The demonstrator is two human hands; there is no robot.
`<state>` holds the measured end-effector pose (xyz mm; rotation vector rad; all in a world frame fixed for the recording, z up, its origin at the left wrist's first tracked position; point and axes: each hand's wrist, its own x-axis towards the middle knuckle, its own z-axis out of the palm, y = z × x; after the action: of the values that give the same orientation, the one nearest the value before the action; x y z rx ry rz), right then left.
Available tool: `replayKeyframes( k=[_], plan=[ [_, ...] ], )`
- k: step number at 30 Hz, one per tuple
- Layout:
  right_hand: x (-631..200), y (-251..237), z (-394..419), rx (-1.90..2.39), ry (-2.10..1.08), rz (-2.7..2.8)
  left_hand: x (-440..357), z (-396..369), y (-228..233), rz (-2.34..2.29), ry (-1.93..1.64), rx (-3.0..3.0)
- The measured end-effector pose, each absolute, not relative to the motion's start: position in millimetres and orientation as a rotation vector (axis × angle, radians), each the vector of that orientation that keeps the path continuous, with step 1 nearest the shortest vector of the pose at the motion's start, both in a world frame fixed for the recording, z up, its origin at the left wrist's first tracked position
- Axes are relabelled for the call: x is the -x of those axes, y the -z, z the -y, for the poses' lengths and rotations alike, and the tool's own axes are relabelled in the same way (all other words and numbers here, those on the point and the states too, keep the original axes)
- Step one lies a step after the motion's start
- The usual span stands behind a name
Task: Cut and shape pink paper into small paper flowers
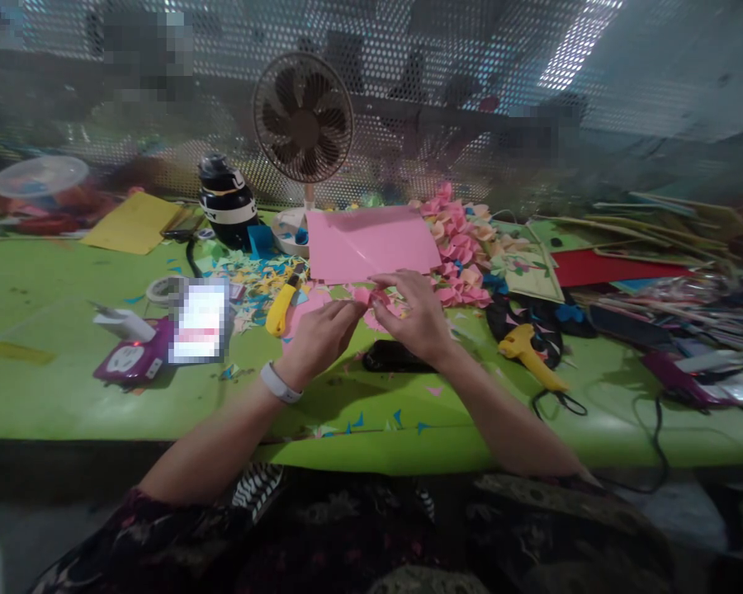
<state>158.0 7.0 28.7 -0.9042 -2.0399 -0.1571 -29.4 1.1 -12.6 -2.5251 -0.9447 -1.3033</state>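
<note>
The left hand (325, 334) and right hand (414, 318) meet over the middle of the surface (210, 417), and the grip of both is pinched on a small pink paper (362, 294). Behind them, toward the back edge, is a big pink sheet (371, 243), with a heap of pink bits (461, 247) beside its right side. A yellow cutter (279, 310) lies near the left hand. A black case (391, 356) is by the right wrist, on the front edge's side. Toward the right edge lies a yellow glue gun (525, 353). A lit phone (200, 320) is toward the left edge. A fan (303, 124) stands near the back edge.
</note>
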Motion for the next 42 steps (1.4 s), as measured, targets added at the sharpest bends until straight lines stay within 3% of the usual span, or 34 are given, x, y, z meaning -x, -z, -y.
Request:
replayKeyframes(
  k=[11, 17, 26, 34, 42],
  plan=[
    [-158, -31, -8, 0.962, 0.132, 2.072, 31, -3, 9, 0.909, 1.304, 2.532],
    [-161, -35, -7, 0.863, -0.087, 2.016, 27, -2, 10, 1.12, 1.594, 2.567],
    [-159, -33, -6, 0.931, -0.111, 1.991, 22, -1, 13, 1.321, 1.968, 2.621],
    [-159, -37, -2, 0.834, -0.066, 1.986, 25, -2, 14, 1.357, 1.838, 2.498],
    [-156, -25, -6, 0.85, 0.235, 2.046, 26, 1, 12, 1.34, 1.773, 2.494]
  ],
)
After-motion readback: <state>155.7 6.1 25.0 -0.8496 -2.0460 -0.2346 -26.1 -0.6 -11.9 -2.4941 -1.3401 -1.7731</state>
